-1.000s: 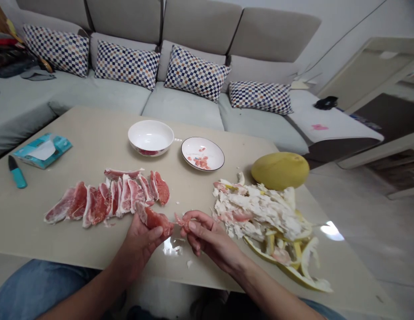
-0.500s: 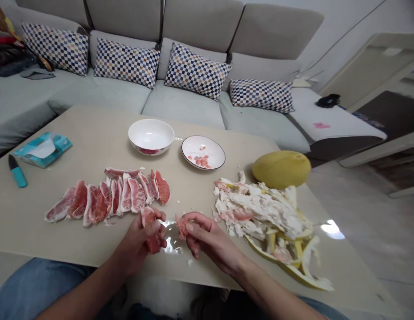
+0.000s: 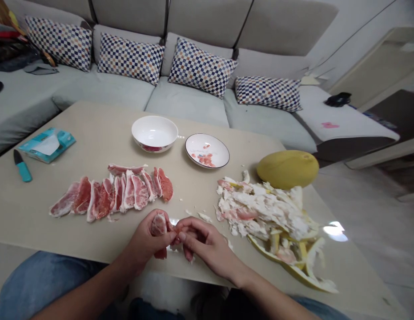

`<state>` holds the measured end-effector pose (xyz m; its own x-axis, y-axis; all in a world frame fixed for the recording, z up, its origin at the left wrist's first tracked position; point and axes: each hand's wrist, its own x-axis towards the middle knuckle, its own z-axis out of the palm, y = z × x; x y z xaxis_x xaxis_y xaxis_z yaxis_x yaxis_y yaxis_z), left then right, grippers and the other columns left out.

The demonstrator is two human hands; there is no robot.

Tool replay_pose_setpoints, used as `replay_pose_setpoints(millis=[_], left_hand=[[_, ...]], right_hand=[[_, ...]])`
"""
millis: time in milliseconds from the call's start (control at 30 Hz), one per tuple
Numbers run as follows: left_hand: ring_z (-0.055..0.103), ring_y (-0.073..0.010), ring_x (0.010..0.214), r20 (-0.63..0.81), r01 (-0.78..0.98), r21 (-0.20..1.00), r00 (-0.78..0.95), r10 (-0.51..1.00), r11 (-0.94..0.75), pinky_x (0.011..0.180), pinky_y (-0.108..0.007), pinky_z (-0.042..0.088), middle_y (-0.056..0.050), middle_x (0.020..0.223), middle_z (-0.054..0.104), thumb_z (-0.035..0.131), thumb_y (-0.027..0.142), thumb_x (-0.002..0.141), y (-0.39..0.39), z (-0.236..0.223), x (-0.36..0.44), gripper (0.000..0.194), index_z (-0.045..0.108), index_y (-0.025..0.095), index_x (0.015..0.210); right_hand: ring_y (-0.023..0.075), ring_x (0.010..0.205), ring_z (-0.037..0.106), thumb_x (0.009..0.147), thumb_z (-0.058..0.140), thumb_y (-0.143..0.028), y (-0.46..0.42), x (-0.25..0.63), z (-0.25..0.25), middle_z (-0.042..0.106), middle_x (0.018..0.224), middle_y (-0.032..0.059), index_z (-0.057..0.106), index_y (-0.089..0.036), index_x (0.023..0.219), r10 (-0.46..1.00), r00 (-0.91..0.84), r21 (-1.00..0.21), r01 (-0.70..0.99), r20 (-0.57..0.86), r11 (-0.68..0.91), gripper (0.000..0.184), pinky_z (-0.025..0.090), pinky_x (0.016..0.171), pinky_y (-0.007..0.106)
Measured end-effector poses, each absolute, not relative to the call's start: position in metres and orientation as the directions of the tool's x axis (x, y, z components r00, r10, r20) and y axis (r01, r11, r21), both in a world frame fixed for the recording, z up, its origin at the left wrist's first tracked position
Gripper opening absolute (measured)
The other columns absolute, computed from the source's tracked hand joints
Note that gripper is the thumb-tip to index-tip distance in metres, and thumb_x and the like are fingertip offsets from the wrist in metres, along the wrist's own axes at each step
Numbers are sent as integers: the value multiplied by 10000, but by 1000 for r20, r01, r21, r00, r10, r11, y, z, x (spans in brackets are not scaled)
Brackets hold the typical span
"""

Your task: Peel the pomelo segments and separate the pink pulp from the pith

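My left hand [image 3: 147,242] is closed round a pink pomelo segment [image 3: 158,226], held upright over the near edge of the beige table [image 3: 93,129]. My right hand [image 3: 200,243] touches it from the right, fingertips pinched on the same segment where the two hands meet. A row of peeled pink segments [image 3: 113,195] lies on the table just beyond my left hand. A heap of white pith and yellow peel [image 3: 270,218] lies to the right of my right hand.
A white bowl [image 3: 154,132] and a shallow plate [image 3: 207,150] with pink scraps stand mid-table. A whole yellow pomelo [image 3: 288,169] sits at the right edge. A tissue pack [image 3: 46,144] and a teal-handled knife [image 3: 22,166] lie far left. A sofa with checked cushions stands behind.
My left hand turned the segment from lying sideways to upright, and both hands came together until the fingers meet on it. The camera shifted slightly.
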<state>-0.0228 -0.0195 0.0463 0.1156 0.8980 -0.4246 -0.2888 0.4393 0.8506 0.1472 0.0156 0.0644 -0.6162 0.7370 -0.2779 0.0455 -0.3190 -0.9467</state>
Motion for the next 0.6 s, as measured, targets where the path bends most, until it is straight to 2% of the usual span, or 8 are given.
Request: replay_pose_setpoints(millis=[133, 233, 367, 467, 533, 600], left_hand=[[467, -66, 411, -418, -339, 838, 107, 902, 428, 332, -150, 348, 66, 613, 589, 778, 297, 639, -20, 47, -21, 374, 470, 216, 834], [447, -56, 394, -424, -345, 832, 112, 899, 435, 325, -153, 347, 67, 644, 591, 778, 297, 646, -21, 47, -21, 400, 460, 222, 876], [468, -56, 400, -404, -366, 821, 169, 899, 438, 344, -165, 355, 40, 702, 607, 757, 328, 692, -24, 45, -24, 377, 455, 218, 890], [550, -93, 495, -375, -405, 808, 206, 904, 428, 380, -175, 379, 24, 739, 595, 749, 314, 713, -24, 40, -28, 344, 462, 219, 877], [588, -121, 564, -362, -446, 784, 236, 902, 432, 397, -178, 383, 20, 755, 578, 743, 303, 724, -23, 37, -29, 328, 468, 222, 882], [609, -132, 624, -352, -489, 759, 247, 903, 430, 458, -197, 428, 20, 770, 566, 736, 285, 735, -22, 35, -30, 304, 480, 220, 887]], right_hand=[[45, 497, 532, 856, 656, -393, 15, 148, 62, 627, 751, -3, 602, -152, 962, 724, -638, -943, 14, -264, -331, 269, 429, 516, 183], [53, 496, 540, 845, 668, -394, 17, 149, 57, 639, 767, 15, 601, -147, 952, 696, -657, -908, -41, -290, -416, 278, 452, 502, 184], [46, 448, 494, 838, 670, -355, 21, 151, 50, 619, 724, 5, 583, -160, 903, 588, -712, -733, -152, -384, -663, 223, 448, 423, 156], [40, 427, 462, 820, 675, -329, 21, 152, 47, 593, 688, -9, 558, -168, 874, 530, -747, -632, -193, -402, -751, 207, 431, 394, 138], [42, 431, 456, 806, 682, -348, 20, 152, 49, 589, 692, -5, 553, -169, 876, 527, -745, -644, -174, -409, -745, 232, 436, 399, 146], [55, 439, 455, 799, 673, -402, 24, 155, 54, 589, 696, 3, 558, -170, 867, 587, -691, -747, -103, -421, -657, 268, 441, 406, 171]])
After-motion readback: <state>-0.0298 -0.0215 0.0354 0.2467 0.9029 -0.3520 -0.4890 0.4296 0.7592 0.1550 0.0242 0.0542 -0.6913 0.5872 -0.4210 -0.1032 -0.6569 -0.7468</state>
